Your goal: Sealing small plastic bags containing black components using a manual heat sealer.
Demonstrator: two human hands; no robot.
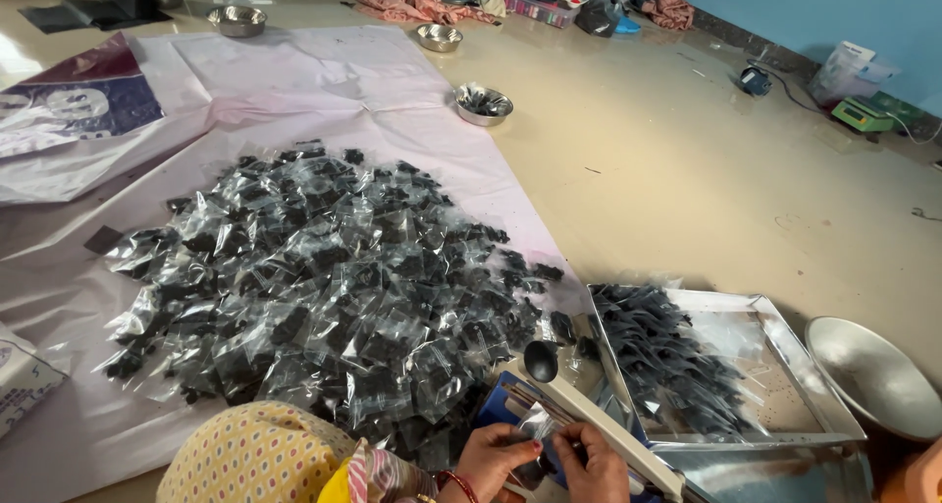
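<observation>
Both hands at bottom edge of view, close together. Left hand (497, 454) and right hand (589, 464) each pinch a small clear packet (538, 434) between fingertips; the packet sits between them, over a blue and white sealing device (579, 420). Black spoon (541, 361) lies just above my hands. Large pile of filled clear packets (324, 277) with dark contents spread on the pink sheet (324, 81) on the floor, to my left. Steel tray (785, 366) with more dark packets to my right; steel bowl (873, 375) just beside it.
</observation>
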